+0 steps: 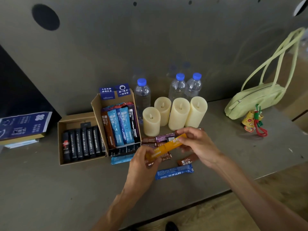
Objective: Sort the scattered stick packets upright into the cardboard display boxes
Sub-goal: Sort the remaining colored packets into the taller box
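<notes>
An orange stick packet hangs slanted above the table, held at both ends. My left hand grips its lower left end and my right hand pinches its upper right end. Under it lie scattered packets: brown ones, a purple one, a dark blue one and a light blue one. To the left stand two cardboard boxes: a low box with a row of black packets, and a taller box with blue, brown and black packets standing in it.
Several cream pillar candles and clear water bottles stand behind the packets. A green handbag with a charm rests at the right against the wall. A blue booklet stack lies at the left. The table edge runs along the lower right.
</notes>
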Tool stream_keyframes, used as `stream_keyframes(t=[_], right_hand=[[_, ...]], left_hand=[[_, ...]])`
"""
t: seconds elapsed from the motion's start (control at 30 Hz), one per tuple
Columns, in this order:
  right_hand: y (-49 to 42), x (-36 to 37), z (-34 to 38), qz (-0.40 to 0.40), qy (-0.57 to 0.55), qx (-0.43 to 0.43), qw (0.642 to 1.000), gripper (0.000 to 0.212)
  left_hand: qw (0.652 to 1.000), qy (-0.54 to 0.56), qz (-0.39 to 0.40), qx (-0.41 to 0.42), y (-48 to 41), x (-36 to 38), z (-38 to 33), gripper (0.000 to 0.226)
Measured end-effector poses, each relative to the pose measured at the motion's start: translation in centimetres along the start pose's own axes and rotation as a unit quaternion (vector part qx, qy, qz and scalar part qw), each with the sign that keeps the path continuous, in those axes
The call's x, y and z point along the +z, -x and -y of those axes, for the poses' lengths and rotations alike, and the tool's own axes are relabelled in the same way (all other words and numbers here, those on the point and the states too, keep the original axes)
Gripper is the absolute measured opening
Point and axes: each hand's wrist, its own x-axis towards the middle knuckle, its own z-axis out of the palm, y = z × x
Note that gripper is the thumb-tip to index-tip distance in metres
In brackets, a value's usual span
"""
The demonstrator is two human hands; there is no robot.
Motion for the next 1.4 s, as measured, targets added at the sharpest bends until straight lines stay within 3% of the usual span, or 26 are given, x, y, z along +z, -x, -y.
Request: stream_keyframes(t=[0.17,0.27,0.4,0.53,0.63,0.77,0.87,1.07,1.4], right_hand=[[-0.1,0.3,0.7,0.015,-0.023,-0.002,1.0,0.026],[-0.1,1.5,0.8,0.025,-0.054,-0.007,0.998,0.017],[-0.3,4.0,1.2,0.032,0.05,-0.046,0.997,0.009],[-1.4,6.5,2.4,0.054,0.049,-0.047,0.996,0.012],[-2.9,8.1,2.2,0.053,0.124,-0.051,0.99,0.018],[-4.9,9.9,0.3,0.06,0.245,-0.053,0.966,0.023],[-5.2,10.8,-0.5,0.057,0.244,-0.057,0.967,0.019],[-5.7,10.9,-1.6,0.049,0.237,-0.046,0.969,0.015],[-6.1,10.8,-1.9,0.064,0.231,-0.037,0.97,0.012]], left_hand=[[0.995,0.074,-0.008,-0.062,-0.4,-0.7,-0.4,0.021],[0.994,0.09,0.01,-0.066,-0.4,-1.1,-0.8,0.02],[0.996,0.06,0.054,-0.042,0.0,-2.0,-1.3,0.012],[0.998,0.019,-0.014,-0.063,-0.9,-3.9,-0.6,0.008],[0.993,-0.012,-0.077,-0.083,-2.8,-5.1,0.6,0.011],[0.988,-0.082,-0.074,-0.105,-5.9,-5.3,1.9,0.004],[0.987,-0.105,-0.061,-0.11,-7.3,-4.7,2.3,0.006],[0.987,-0.112,-0.065,-0.089,-8.4,-4.3,1.9,0.008],[0.962,-0.271,-0.021,0.011,-8.7,-4.2,2.3,0.022]])
